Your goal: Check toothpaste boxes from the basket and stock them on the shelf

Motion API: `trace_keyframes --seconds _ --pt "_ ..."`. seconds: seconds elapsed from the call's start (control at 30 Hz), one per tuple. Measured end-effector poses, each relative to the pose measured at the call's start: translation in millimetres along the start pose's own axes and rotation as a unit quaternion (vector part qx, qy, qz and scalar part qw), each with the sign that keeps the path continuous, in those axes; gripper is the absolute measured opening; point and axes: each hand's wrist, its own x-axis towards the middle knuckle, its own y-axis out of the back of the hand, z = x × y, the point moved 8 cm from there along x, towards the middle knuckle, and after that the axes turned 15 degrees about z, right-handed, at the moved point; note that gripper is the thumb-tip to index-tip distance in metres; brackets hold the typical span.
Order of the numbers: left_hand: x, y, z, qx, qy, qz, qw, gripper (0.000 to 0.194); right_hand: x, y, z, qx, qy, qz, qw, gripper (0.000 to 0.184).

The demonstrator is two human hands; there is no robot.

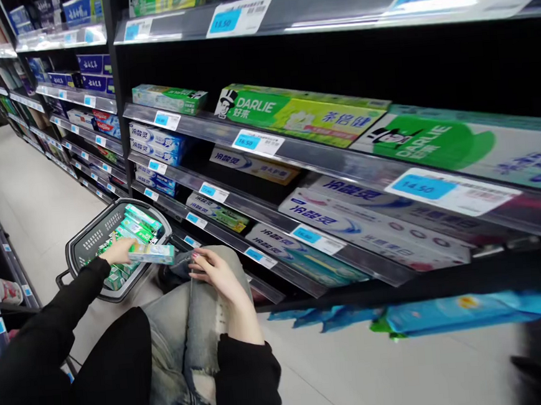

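My left hand [119,250] is closed on one end of a light green and white toothpaste box [156,253], just above a dark grey shopping basket [93,236] on the floor. Several green toothpaste boxes [137,224] lie inside the basket, partly hidden behind my hand and wrist. My right hand [216,274] is by my bent knee, fingers apart and holding nothing. Whether its palm touches the jeans, I cannot tell.
Shelves of toothpaste boxes rise in front and to the right, including a green DARLIE box [286,114] behind a price tag [257,142]. Blue packets [448,314] stick out below the lowest shelf. A tiled aisle [20,178] runs to the back left.
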Motion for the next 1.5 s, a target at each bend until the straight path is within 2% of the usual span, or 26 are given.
trace_keyframes --seconds 0.1,0.17,0.27,0.4,0.53,0.67,0.87,0.97,1.07,1.13,1.17,1.23,1.3,1.37,1.43,1.5 --pt "25 -11.9 -40 0.088 0.027 -0.018 0.996 0.035 2 0 3 0.008 -0.009 -0.009 1.0 0.031" --pt "35 -21.3 -58 0.132 0.04 -0.024 0.99 0.033 3 0 5 0.014 -0.016 -0.018 1.0 0.031" --pt "48 -35.2 -75 0.179 0.057 -0.024 0.982 0.034 3 1 7 0.03 -0.026 -0.03 0.999 0.035" --pt "73 -52.0 -86 0.212 0.067 -0.023 0.975 0.036 5 5 8 0.05 -0.046 -0.044 0.997 0.044" --pt "99 -71.5 -90 0.214 0.058 -0.034 0.975 0.035 8 9 8 0.075 -0.073 -0.052 0.993 0.051" --pt "113 -91.8 -88 0.207 0.071 -0.047 0.975 0.033 12 12 11 0.103 -0.101 -0.072 0.987 0.052" --pt "104 -117.5 -78 0.188 0.176 -0.079 0.963 0.041 19 15 14 0.122 -0.138 -0.062 0.981 0.061" --pt "96 -116.9 -63 0.168 0.209 -0.076 0.96 0.042 19 14 10 0.124 -0.148 -0.066 0.979 0.059" --pt "104 -94.4 -42 0.137 0.203 -0.044 0.969 0.038 19 12 9 0.124 -0.149 -0.066 0.979 0.06" --pt "124 -61.9 -25 0.11 0.174 0.003 0.979 0.036 19 10 10 0.124 -0.142 -0.069 0.98 0.059" --pt "137 -39.5 -15 0.098 0.156 0.037 0.982 0.036 18 10 10 0.125 -0.137 -0.072 0.98 0.057" --pt "165 16.9 5 0.085 0.122 0.13 0.98 0.04 18 8 12 0.126 -0.126 -0.079 0.981 0.054" --pt "192 78.7 29 0.085 0.096 0.228 0.965 0.049 17 7 12 0.128 -0.116 -0.085 0.981 0.05" --pt "216 131.2 56 0.088 0.064 0.292 0.95 0.054 17 8 12 0.132 -0.107 -0.085 0.982 0.048" --pt "237 168.3 80 0.094 0.04 0.323 0.941 0.064 18 8 12 0.136 -0.102 -0.082 0.982 0.048" --pt "256 188.3 98 0.104 0.03 0.322 0.94 0.073 18 9 12 0.14 -0.097 -0.08 0.982 0.048"
